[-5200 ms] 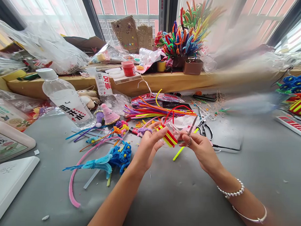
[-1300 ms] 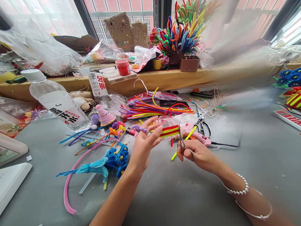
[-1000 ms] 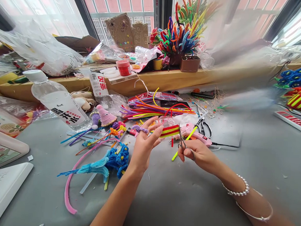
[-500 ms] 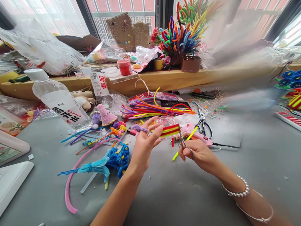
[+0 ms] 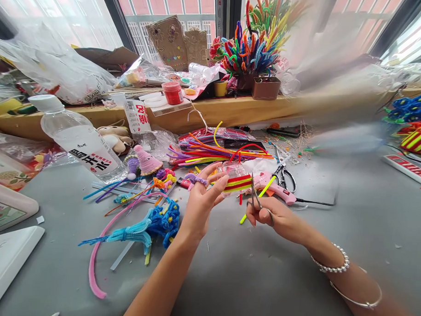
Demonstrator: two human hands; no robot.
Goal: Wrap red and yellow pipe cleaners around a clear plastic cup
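My left hand is closed on a clear plastic container, its thumb pressing a band of red and yellow pipe cleaners around it. A purple crocheted ring sits on one finger. My right hand grips small metal scissors, fingers in the loops. Their blades point up at the right end of the striped band; whether they touch it I cannot tell. Behind the hands lie a yellow pipe cleaner and a pink glue gun.
Black-handled scissors and a pile of pipe cleaners lie farther back. To the left are blue pipe-cleaner flowers, a long pink strip and a leaning water bottle. A wooden ledge bounds the back.
The scissors' blades and handles have spread a little wider at the band's end. My left hand keeps its hold. The view has shifted slightly.
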